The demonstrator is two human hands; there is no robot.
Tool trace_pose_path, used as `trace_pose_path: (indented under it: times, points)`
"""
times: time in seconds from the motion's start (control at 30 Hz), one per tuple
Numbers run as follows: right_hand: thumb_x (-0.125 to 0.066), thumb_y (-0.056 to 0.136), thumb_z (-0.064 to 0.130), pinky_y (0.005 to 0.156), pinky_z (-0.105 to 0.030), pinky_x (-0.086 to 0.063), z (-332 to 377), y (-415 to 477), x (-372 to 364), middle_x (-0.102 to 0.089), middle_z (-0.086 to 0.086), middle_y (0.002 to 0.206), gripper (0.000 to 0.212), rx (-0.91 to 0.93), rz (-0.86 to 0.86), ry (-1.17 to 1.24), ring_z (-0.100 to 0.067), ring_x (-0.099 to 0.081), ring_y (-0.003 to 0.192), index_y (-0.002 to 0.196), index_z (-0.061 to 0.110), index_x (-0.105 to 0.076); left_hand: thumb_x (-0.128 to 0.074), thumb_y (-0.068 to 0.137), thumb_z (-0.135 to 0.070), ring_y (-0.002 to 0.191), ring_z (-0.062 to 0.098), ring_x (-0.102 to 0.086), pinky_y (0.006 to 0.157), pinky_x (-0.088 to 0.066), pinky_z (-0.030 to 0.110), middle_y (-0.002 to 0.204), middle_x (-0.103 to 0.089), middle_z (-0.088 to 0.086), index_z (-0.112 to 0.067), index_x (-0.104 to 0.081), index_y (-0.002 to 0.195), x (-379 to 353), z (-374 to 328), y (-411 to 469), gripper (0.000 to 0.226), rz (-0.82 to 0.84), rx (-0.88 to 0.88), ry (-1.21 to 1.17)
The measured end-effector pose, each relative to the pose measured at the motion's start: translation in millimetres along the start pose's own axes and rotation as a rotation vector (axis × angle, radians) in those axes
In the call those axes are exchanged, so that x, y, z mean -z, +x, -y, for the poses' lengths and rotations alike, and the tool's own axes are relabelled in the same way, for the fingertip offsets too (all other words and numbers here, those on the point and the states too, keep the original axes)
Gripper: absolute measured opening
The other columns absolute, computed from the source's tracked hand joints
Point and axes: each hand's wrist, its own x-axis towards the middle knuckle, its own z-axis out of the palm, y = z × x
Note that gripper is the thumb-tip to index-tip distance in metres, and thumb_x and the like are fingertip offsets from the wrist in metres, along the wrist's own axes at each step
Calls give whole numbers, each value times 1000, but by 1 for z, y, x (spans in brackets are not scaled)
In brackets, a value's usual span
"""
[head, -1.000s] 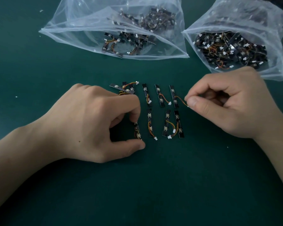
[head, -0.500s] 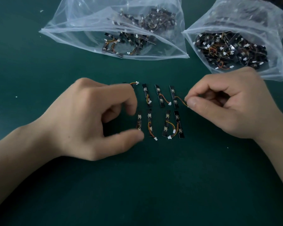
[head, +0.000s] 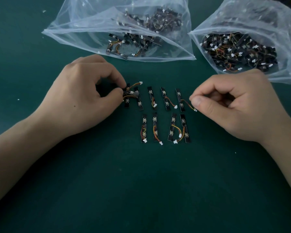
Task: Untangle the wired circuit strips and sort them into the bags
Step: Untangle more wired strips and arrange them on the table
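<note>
Several small black circuit strips (head: pixel 166 115) with orange-yellow wires and white plugs lie in two rows on the green table. My left hand (head: pixel 84 96) pinches a tangled clump of strips (head: pixel 130 94) at the left end of the upper row. My right hand (head: pixel 228 105) pinches the wire end of the rightmost upper strip (head: pixel 181 100) between thumb and forefinger. Two clear plastic bags lie beyond: the left bag (head: pixel 121 31) holds loose strips, the right bag (head: pixel 252 41) holds a dense pile.
The green table surface (head: pixel 141 190) stretches toward me below the rows. My forearms come in from the lower left and lower right. A few white specks lie on the table at the left.
My left hand let go of the lower-left strip, which now lies in the lower row, and moved up to pinch the tangled clump. My right hand stayed still.
</note>
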Motion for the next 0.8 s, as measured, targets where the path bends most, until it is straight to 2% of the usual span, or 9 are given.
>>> trace_pose_path:
  times: [0.2,0.3,0.37,0.5,0.6,0.7,0.8]
  points:
    - [-72,92,23,51,-24,-42,0,0,0,-67,-6,62,11,-10,9,12,-20,-60,54,84,18,-78,-69,87,-29,88,11,-51,77,-32,4,95,-62,-14,-34,-71,87,0,-2,-1,6,22,39,33]
    - [-72,92,23,51,-23,-42,-1,-1,-1,-67,-6,62,11,-14,15,14,-20,-60,54,84,19,-78,-69,85,-26,91,10,-50,79,-31,1,95,-62,-15,-32,-70,87,0,-2,-1,7,26,42,40]
    - [-72,92,24,51,-24,-42,-1,0,-1,-67,-6,62,11,-14,16,9,-20,-60,54,84,19,-78,-71,87,-22,86,8,-50,79,-32,1,93,-62,-15,-30,-70,88,0,-2,-1,8,17,36,39]
    - [-72,92,23,52,-28,-43,-1,-1,0,-68,-5,64,10,-9,22,15,-20,-61,55,84,19,-78,-70,89,-17,83,1,-55,73,-36,2,88,-63,-16,-26,-70,88,0,-3,0,10,-20,49,-3]
    - [-72,92,22,51,-28,-43,-1,0,0,-68,-5,64,10,-10,19,20,-21,-61,55,84,18,-78,-66,91,-18,81,5,-57,67,-37,3,86,-62,-15,-25,-70,88,-1,-3,0,9,-48,38,-34]
    - [-73,92,22,51,-27,-43,-1,0,0,-68,-4,63,10,-12,17,18,-20,-61,55,85,19,-78,-62,93,-21,74,4,-54,67,-36,4,85,-61,-13,-24,-69,89,-1,-1,-1,8,-91,-22,-60]
    - [-73,92,23,51,-25,-43,-1,0,0,-68,-1,64,9,-11,14,14,-20,-62,56,85,19,-78,-61,99,-15,83,5,-56,80,-39,10,91,-61,-12,-19,-68,96,2,2,1,9,-83,-200,-102]
